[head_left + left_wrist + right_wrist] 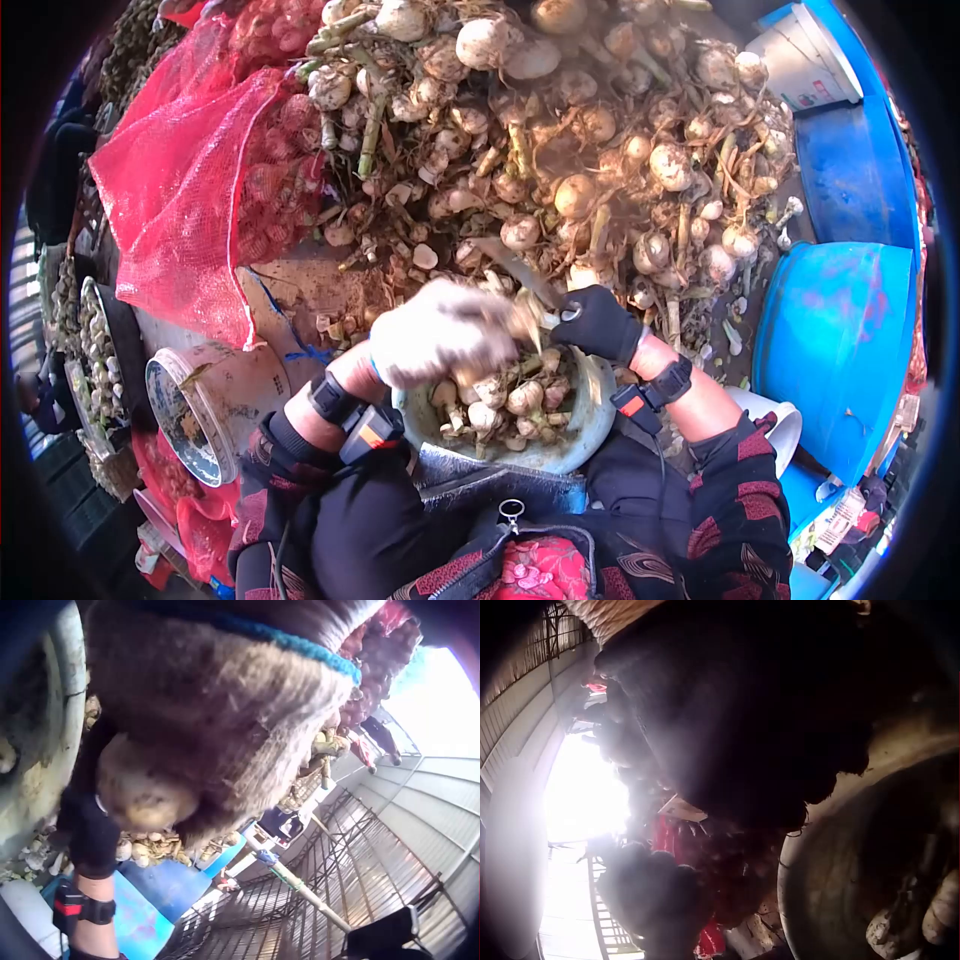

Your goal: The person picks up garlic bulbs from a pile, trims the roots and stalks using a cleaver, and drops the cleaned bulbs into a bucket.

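Note:
My left hand [440, 332], in a pale fabric glove and blurred, grips a garlic bulb [142, 787] that shows below the glove in the left wrist view. Close beside it, my right hand [598, 325] in a black glove holds a knife, its flat blade [518, 270] slanting up and left over the pile. Both hands are above a pale basin [600, 395] set at the lap. Cut garlic bulbs [490, 400] with short stems lie inside the basin. In the right wrist view the dark glove hides the knife.
A large heap of garlic [600, 160] with stems and roots spreads ahead. Red mesh sacks [190, 200] stand at the left, above a dirty white bucket [215, 410] on its side. Blue tubs [835, 340] and a white bucket [805, 60] line the right.

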Demonstrator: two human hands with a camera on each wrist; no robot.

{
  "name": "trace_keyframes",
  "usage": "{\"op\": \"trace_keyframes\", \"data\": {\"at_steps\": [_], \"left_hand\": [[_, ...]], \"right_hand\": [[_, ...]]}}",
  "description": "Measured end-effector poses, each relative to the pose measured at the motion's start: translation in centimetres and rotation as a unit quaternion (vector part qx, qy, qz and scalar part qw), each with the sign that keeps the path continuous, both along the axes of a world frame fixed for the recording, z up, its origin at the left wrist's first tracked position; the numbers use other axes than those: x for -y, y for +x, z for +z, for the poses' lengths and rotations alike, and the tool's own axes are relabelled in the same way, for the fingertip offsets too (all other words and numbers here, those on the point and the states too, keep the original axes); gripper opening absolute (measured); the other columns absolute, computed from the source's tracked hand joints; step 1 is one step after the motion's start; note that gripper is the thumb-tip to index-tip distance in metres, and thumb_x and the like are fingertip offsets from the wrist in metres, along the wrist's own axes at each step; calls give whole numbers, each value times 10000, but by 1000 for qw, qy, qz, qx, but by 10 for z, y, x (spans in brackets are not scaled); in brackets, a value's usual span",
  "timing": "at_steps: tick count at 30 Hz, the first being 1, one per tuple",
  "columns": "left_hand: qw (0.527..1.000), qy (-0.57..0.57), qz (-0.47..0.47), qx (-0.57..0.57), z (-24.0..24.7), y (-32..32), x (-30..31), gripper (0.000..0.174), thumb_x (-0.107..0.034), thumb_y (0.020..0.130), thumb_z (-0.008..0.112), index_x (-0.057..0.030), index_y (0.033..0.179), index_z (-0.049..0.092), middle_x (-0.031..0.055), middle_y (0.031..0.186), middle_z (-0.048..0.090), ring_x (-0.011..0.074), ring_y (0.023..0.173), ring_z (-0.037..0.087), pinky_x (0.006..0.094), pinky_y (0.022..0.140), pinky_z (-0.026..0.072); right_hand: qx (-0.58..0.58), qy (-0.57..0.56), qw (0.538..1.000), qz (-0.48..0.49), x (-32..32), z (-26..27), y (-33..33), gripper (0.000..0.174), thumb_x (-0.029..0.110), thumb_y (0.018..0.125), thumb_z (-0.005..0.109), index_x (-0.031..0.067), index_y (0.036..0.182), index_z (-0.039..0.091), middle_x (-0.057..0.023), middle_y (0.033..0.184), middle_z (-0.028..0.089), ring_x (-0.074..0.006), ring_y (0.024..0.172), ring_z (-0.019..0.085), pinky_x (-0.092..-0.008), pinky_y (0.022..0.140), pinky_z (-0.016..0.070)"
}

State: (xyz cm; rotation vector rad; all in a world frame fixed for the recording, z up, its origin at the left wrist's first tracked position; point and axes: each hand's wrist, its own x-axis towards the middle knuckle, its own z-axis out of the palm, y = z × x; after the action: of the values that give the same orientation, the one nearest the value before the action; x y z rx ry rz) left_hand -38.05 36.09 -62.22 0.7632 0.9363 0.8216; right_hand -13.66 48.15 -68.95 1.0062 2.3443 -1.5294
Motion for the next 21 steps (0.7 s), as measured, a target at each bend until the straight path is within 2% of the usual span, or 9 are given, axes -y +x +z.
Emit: {"op": "trace_keyframes", "data": {"at_steps": [3,5,7,9,10,13,15,19,21], "left_hand": [[960,158,-121,-199,-4,-3,5,684,-335,702,755,26,1238,529,167,1095,624,223,953,609,353,855,497],[910,200,1,-363,-34,-40,20,702,-361,675,785,13,1218,544,146,1079,638,202,937,614,330,852,504],[819,-43,236,-522,-57,-55,23,668,-387,680,787,4,1176,568,125,1051,641,192,912,621,316,824,516],[760,-116,260,-584,-110,-96,37,597,-347,649,799,16,1086,616,182,1066,642,271,945,632,355,837,507],[761,-116,261,-583,-113,-99,30,597,-347,649,799,16,1086,616,182,1066,642,271,945,632,355,837,507],[846,-262,420,-199,-133,-105,15,468,-278,711,780,45,1020,641,82,833,667,167,749,610,277,655,479],[860,-136,137,-473,-198,-136,27,430,-127,771,697,-71,1184,593,37,1095,641,183,939,616,371,730,559],[893,-35,165,-417,-193,-133,24,496,8,752,657,-72,1231,558,47,1097,633,199,900,636,362,735,557],[903,-129,408,-37,-111,-90,8,608,84,715,637,-62,1289,498,67,1076,630,182,873,644,308,743,551]], "right_hand": [[-2,-38,995,-95,-11,15,-6,210,158,695,730,-10,711,605,-37,602,604,-101,544,539,-284,513,437],[-32,-29,990,-131,-13,22,-5,232,201,668,755,9,721,635,-79,606,620,-113,555,558,-314,537,458],[-83,-46,985,-141,-12,24,-3,211,167,675,765,16,743,636,-42,628,627,-101,562,561,-296,538,461],[-94,-47,986,-131,-13,27,-6,210,165,685,766,19,749,630,-19,643,625,-91,583,567,-280,554,465],[-53,-120,978,-161,-12,40,-12,188,149,702,751,17,743,623,-18,642,616,-79,599,556,-270,568,459],[-56,-139,979,-141,-9,36,-17,172,139,711,739,19,742,621,-17,635,606,-76,598,539,-266,576,456],[-52,-142,979,-138,-6,38,-24,167,138,713,737,21,742,622,-16,633,603,-75,597,533,-266,575,454],[-38,-142,982,-117,-6,37,-27,160,139,718,731,21,747,628,-12,633,599,-72,602,527,-266,581,455],[-56,-116,985,-112,-5,34,-31,156,141,712,720,25,744,622,-57,613,597,-121,562,547,-286,561,458]]}}
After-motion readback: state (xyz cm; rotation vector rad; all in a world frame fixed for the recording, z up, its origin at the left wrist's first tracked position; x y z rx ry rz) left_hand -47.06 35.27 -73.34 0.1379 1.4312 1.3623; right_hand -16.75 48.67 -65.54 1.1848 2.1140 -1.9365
